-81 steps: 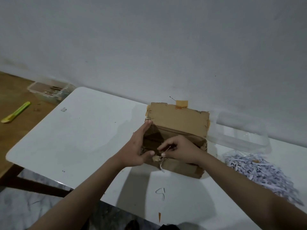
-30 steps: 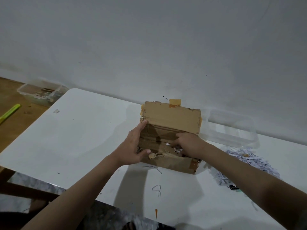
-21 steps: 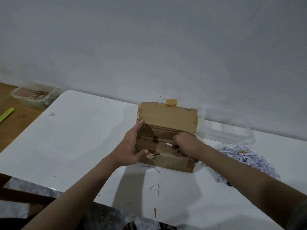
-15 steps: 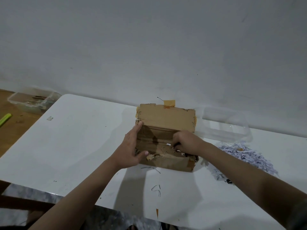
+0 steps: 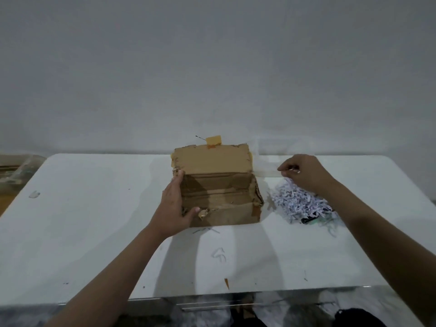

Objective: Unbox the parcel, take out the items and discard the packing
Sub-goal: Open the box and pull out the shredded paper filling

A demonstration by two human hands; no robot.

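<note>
**Head view — box nearly emptied, packing going to the right-side pile**

Head camera shows the worn brown cardboard parcel box [image 5: 218, 199] near the middle of the white tabletop [image 5: 94, 220], towards the far edge, its lid flap standing up against the wall. Interior looks bare; no shreds visible inside, though the near inner wall is hidden.

Left hand [image 5: 173, 208] braces the box's left end: fingers straight along the side, thumb hooked over the near-left corner. Right hand [image 5: 304, 173] hangs above the heap of white shredded paper [image 5: 299, 204], which lies just right of the box; thumb and fingertips pinch something small and pale, probably a last shred or two.

Judgement: step in hand is dropping packing onto the heap. Do it well by releasing low over the heap so strips do not scatter, keeping the left hand steady so the light box does not slide.

Around: a small black object [image 5: 308, 220] lies at the heap's near edge, possibly an item; identity unclear. A clear plastic tub [image 5: 271, 159] sits behind the heap by the wall. Stray strips [image 5: 219, 256] lie toward the near edge.
</note>
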